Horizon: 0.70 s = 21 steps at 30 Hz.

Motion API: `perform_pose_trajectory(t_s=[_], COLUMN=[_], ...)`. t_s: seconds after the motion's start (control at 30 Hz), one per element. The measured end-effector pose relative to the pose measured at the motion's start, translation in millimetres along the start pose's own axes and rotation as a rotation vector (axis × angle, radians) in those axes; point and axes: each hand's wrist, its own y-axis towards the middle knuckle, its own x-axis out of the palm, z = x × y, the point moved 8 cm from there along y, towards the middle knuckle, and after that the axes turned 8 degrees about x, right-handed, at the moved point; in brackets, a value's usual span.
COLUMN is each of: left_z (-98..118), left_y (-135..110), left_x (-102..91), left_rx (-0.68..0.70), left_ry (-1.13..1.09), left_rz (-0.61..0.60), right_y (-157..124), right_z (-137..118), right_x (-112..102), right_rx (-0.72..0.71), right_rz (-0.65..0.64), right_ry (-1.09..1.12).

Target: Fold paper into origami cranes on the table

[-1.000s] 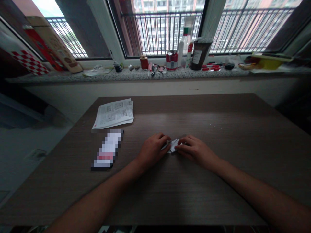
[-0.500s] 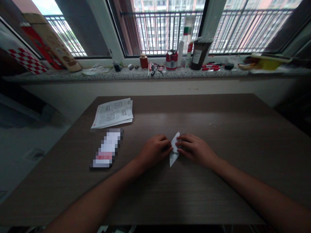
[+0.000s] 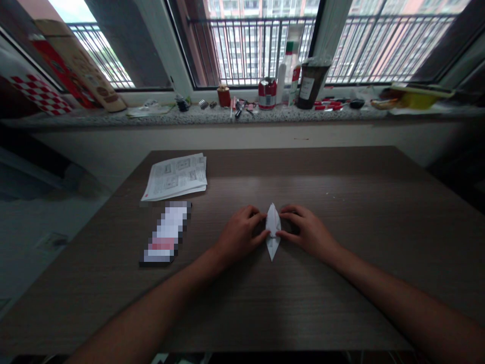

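Note:
A small white folded paper [image 3: 273,230], shaped like a narrow diamond with points toward and away from me, lies flat on the dark wooden table [image 3: 341,192]. My left hand [image 3: 239,233] rests on the table at its left side, fingertips pinching the paper's left edge. Across from it my right hand [image 3: 307,230] pinches the right edge with thumb and fingers. Both hands hold the paper between them at its middle.
A stapled printed booklet [image 3: 177,176] lies at the table's far left, with a blurred flat rectangular object [image 3: 165,239] just in front of it. The stone windowsill [image 3: 242,115] behind holds a red can [image 3: 267,93], bottles, a dark cup and small tools.
The folded paper was bunched between my fingers, then turned upright; now it lies flattened as a long diamond. Both hands have shifted slightly apart to its two sides.

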Motion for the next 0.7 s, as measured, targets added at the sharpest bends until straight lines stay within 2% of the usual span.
perform_pose_trajectory(t_s=[0.53,0.7], left_z=[2.2,-3.3], left_y=[2.3,0.5], left_x=[5.9,5.8], left_rx=[0.087,0.026], left_ry=[-0.141,-0.186], left_rz=[0.026,0.053], right_y=[0.9,0.8], right_z=[-0.8,-2.9], right_x=[-2.3,-1.7], right_rx=[-0.01,-0.017], right_rz=[0.013,-0.002], right_ry=[0.02,0.033])
